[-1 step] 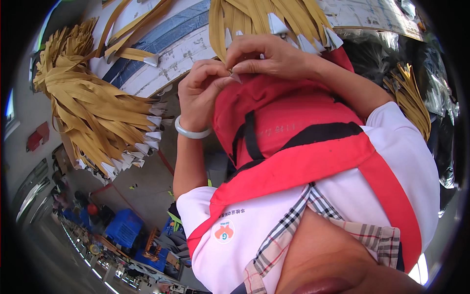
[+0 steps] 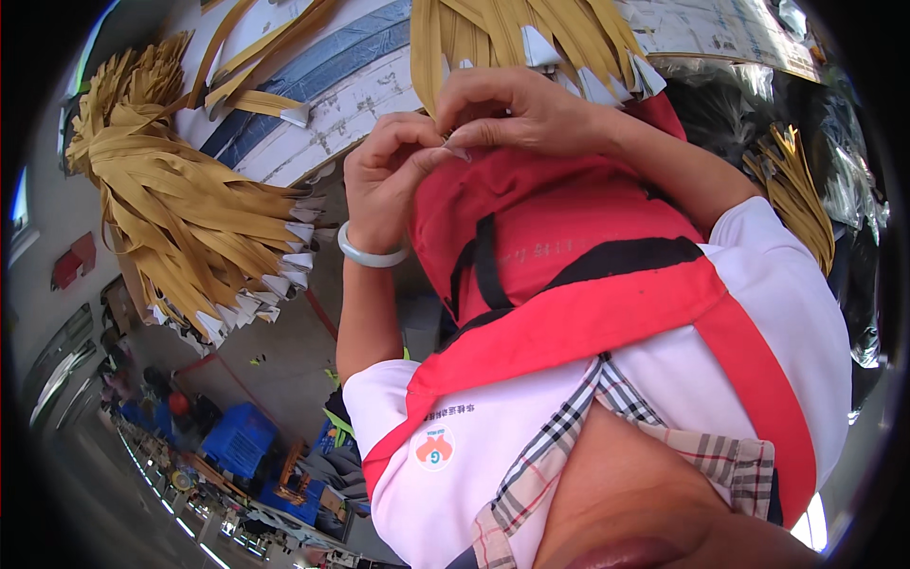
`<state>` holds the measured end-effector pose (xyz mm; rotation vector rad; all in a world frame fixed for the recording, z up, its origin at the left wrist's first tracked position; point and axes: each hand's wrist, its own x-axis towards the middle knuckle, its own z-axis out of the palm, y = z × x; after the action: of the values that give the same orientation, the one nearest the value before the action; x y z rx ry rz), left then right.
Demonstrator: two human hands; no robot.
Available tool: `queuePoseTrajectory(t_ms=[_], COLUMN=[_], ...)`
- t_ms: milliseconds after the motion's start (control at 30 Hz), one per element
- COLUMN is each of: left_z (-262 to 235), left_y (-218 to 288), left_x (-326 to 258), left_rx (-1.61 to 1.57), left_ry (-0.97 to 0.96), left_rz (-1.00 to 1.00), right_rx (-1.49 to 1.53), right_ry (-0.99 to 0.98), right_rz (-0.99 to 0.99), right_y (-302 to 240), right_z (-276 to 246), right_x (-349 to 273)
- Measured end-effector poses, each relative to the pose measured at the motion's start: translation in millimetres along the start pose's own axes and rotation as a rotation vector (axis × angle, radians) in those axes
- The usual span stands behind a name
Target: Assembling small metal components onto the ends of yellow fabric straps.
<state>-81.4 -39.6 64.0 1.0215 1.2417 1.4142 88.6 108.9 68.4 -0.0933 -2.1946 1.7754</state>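
Head view: left hand [image 2: 384, 180] and right hand [image 2: 517, 109] meet above red apron [image 2: 531, 247], fingers [image 2: 431, 152] of both pinched narrow on small pale tip [image 2: 458, 150] at apron's top edge. Pale bangle [image 2: 370, 254] on left wrist. Tan strap bundle [image 2: 190, 228] with white tips lies on surface [image 2: 327, 104] left of hands; second bundle [image 2: 531, 38] just behind right hand.
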Motion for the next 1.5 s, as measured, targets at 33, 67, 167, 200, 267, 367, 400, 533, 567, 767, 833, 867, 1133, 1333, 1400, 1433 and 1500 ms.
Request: queuePoseTrajectory(t_ms=[33, 67, 167, 200, 267, 367, 400, 533, 567, 767, 833, 867, 1133, 1333, 1400, 1433, 1500], left_z=[-2.5, -4.8, -4.0, -2.1, 0.2, 1.0, 0.8, -0.3, 0.9, 24.5, 31.9, 34.5, 32.2, -1.3, 3.5, 2.5, 6.8], left_y=[2.2, 2.6, 2.1, 1.5, -0.9, -4.1, -4.0, 5.9, 7.9, 1.9, -8.4, -12.8, -24.1, -9.8, -8.5, -12.9, -20.8], left_x=[0.0, 1.2, 3.9, 4.8, 6.5, 12.1, 13.5, 19.1, 20.9, 21.7, 25.0, 26.7, 25.7, 26.5, 27.6, 28.9, 27.1], left_rx=[0.006, -0.062, -0.176, -0.224, -0.244, -0.300, -0.334, -0.366, -0.351, 0.016, 0.171, 0.173, 0.212, 0.253, 0.161, 0.280, 0.391], left_ry=[0.006, -0.003, 0.019, 0.051, 0.049, 0.016, -0.016, -0.073, -0.033, 0.304, 0.460, 0.460, 0.420, 0.160, 0.203, 0.209, 0.203], left_rz=[0.003, 0.000, 0.022, 0.044, 0.012, -0.022, -0.021, -0.060, -0.060, 0.154, 0.253, 0.253, 0.266, 0.162, 0.127, 0.191, 0.252], right_rx=[0.008, 0.013, 0.051, 0.088, 0.054, 0.063, 0.106, 0.306, 0.291, -0.190, -0.296, -0.407, -0.624, -0.091, 0.002, 0.098, -0.015], right_ry=[-0.022, -0.043, -0.042, -0.012, -0.046, -0.115, -0.151, -0.091, -0.089, 0.040, 0.103, 0.184, 0.233, 0.131, 0.175, 0.219, 0.185], right_rz=[0.043, 0.091, 0.115, 0.127, 0.112, 0.142, 0.185, 0.301, 0.306, 0.002, -0.097, -0.135, -0.141, 0.098, 0.147, 0.198, 0.224], right_y=[-7.2, -12.9, -16.9, -17.7, -18.3, -14.7, -14.7, -29.9, -33.0, -18.6, -10.0, -7.7, 23.3, 9.3, 4.3, 2.6, -6.7], right_z=[-0.1, -1.6, -3.9, -3.6, -7.2, -15.7, -17.7, -22.1, -23.8, -22.1, -15.1, -11.7, -15.1, -16.9, -23.1, -24.6, -17.3], right_x=[3.6, 7.0, 12.7, 13.3, 16.4, 19.2, 19.9, 23.0, 24.9, 32.0, 31.8, 31.8, 37.0, 29.9, 27.6, 27.4, 20.7])
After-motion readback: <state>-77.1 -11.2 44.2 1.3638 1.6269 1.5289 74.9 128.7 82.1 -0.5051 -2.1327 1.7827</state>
